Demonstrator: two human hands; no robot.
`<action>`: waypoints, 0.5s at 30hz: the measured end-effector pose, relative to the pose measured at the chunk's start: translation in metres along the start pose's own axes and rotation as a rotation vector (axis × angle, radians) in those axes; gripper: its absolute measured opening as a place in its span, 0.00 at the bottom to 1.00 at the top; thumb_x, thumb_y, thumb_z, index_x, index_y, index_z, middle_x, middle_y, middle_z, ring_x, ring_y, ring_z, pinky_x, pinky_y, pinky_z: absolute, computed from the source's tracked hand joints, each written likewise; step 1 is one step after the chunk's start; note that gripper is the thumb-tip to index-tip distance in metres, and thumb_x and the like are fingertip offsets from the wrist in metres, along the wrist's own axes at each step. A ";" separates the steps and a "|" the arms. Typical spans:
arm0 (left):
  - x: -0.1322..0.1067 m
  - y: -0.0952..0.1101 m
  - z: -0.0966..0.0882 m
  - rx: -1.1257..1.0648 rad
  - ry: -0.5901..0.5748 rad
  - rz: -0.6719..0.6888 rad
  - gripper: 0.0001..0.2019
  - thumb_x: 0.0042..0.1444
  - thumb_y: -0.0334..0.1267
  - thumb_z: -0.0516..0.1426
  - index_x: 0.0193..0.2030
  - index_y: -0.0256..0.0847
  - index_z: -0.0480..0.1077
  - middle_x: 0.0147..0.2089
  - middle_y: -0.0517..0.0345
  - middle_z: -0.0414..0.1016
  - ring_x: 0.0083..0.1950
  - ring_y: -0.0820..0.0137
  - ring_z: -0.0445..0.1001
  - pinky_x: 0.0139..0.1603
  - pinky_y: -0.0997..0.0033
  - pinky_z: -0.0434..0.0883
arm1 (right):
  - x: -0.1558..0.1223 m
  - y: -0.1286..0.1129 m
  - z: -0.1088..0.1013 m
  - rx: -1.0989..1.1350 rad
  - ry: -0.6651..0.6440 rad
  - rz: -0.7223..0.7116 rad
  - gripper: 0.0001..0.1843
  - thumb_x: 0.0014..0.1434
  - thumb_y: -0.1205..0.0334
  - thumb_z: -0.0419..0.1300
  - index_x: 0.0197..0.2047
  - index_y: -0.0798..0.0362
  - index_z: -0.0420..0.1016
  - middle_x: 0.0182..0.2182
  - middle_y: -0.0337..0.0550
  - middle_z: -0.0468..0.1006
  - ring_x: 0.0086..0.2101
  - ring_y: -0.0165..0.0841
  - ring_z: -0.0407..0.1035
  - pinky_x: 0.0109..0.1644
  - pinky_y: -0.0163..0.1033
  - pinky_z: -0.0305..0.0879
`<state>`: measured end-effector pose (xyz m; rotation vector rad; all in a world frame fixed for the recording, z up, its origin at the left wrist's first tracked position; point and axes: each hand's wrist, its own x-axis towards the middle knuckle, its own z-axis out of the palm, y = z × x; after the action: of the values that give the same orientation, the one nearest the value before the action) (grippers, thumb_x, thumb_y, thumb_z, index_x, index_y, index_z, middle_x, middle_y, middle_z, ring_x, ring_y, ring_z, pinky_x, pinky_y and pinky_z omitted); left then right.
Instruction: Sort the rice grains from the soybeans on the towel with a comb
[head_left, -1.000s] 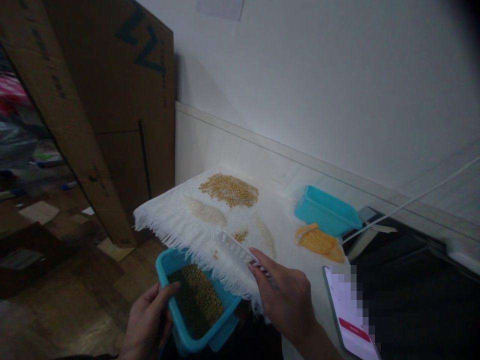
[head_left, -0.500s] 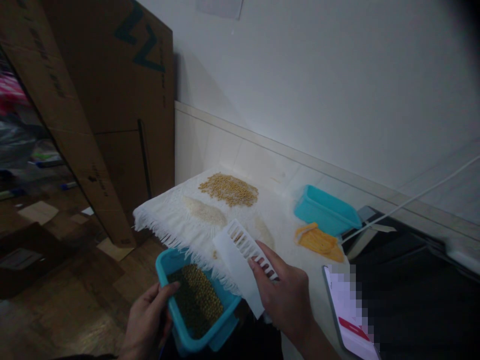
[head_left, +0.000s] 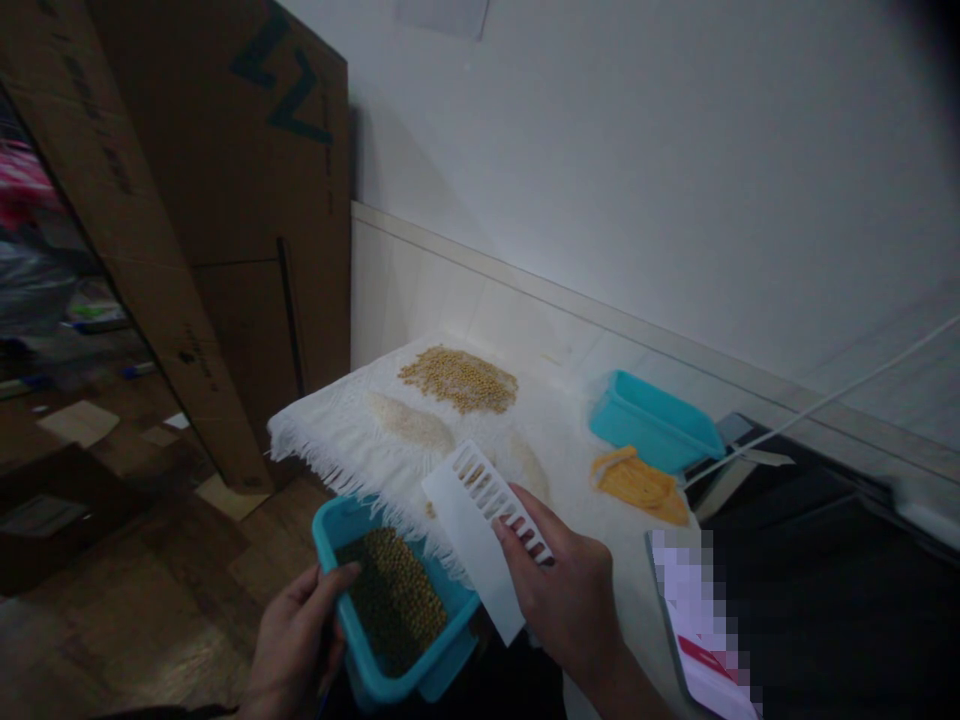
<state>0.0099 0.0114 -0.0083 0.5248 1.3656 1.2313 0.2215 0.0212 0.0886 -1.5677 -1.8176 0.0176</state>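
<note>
My left hand (head_left: 296, 640) grips the near wall of a teal tub (head_left: 442, 655) half full of tan beans (head_left: 394, 600), held just below the fringed edge of a white cloth (head_left: 337, 435). My right hand (head_left: 566, 595) is closed on a white slotted scraper (head_left: 472, 535), tilted up over the cloth's edge above the tub. On the cloth lie a pile of beans (head_left: 459, 378) at the back, a patch of white rice (head_left: 411, 420) and a few stray beans near the scraper.
A second teal tub (head_left: 654, 420) and an orange scraper (head_left: 637, 485) sit at the cloth's right. A phone (head_left: 701, 640) lies near my right wrist. Tall cardboard boxes (head_left: 217, 200) stand at left. A white cable (head_left: 825, 400) crosses a dark surface at right.
The scraper has tipped up from lying flat on the cloth's edge to a raised, tilted position over the tub. My left hand and the tub have stayed put.
</note>
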 end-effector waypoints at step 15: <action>-0.001 -0.001 0.000 0.004 0.003 0.022 0.17 0.44 0.51 0.62 0.19 0.41 0.65 0.06 0.71 0.57 0.07 0.80 0.51 0.08 0.82 0.48 | 0.009 0.006 -0.001 0.111 -0.051 0.015 0.17 0.57 0.62 0.56 0.49 0.54 0.75 0.36 0.43 0.82 0.28 0.32 0.77 0.33 0.31 0.73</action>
<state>0.0105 0.0105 -0.0087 0.5421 1.3682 1.2480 0.2266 0.0306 0.0913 -1.5149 -1.8121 0.1644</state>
